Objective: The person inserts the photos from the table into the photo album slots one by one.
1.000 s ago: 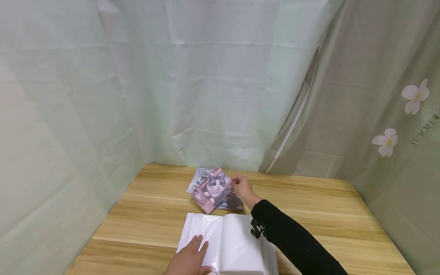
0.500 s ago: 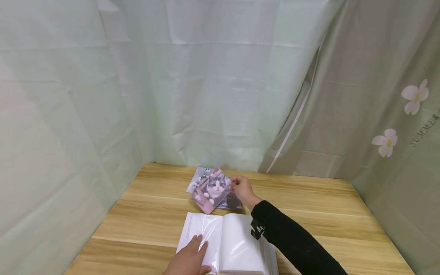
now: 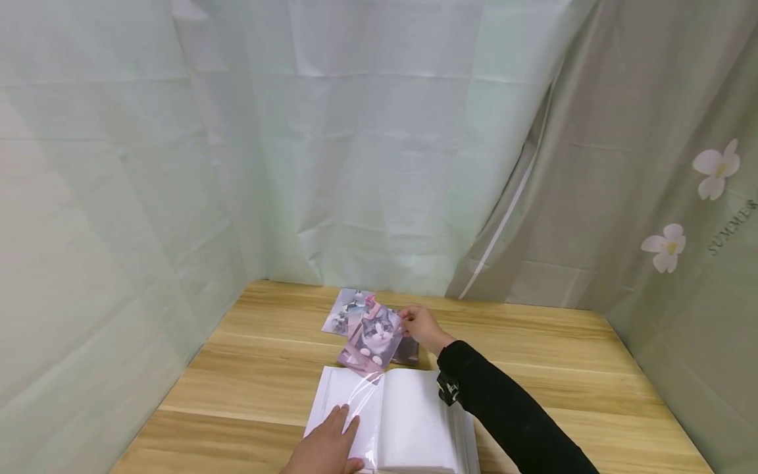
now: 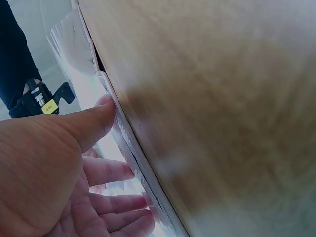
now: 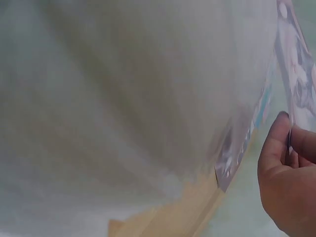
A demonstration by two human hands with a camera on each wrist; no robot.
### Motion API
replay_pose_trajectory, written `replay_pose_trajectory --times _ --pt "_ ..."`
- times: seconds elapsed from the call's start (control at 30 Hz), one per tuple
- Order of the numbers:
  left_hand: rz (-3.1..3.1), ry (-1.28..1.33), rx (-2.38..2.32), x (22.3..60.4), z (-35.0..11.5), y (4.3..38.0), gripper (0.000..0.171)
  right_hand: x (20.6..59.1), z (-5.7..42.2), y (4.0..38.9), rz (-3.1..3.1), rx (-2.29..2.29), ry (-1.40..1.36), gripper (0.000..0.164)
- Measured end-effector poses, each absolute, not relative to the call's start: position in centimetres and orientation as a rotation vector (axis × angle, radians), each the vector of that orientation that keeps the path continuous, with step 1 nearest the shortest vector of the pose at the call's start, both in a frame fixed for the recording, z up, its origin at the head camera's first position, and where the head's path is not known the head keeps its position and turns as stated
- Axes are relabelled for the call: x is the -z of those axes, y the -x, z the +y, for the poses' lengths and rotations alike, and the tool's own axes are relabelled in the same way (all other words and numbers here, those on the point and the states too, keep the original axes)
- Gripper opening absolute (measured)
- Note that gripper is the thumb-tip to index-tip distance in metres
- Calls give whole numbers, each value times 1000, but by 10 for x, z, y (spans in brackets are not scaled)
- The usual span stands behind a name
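A: Where is the cat photo found?
B: Pinched at its right edge by thumb and finger of the right hand, just beyond the spread photo album.
A: And the left hand?
B: Laid, fingers extended, on the left side of the photo album.
A: Which other photos are listed?
B: A pale photo at left and a dark photo at right, both partly hidden, on the wood-grain worktop.

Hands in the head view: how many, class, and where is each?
2: the left hand rests on the left page of the open album; the right hand, beyond it, pinches the cat photo.
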State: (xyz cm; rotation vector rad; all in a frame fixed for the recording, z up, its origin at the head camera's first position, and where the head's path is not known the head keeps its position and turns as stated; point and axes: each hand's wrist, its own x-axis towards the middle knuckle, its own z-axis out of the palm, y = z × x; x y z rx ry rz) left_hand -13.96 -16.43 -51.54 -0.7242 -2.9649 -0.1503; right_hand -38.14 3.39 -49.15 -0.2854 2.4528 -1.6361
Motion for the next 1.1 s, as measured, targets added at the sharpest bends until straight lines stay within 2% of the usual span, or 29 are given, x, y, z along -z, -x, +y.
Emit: replay_pose_trajectory --times 0.57,1.1 --pt "-2927 733 70 519 -163 138 69 460 20 377 2588 1253 620 10" --pt "-2928 730 80 518 -163 138 69 471 6 362 2531 1116 782 8"
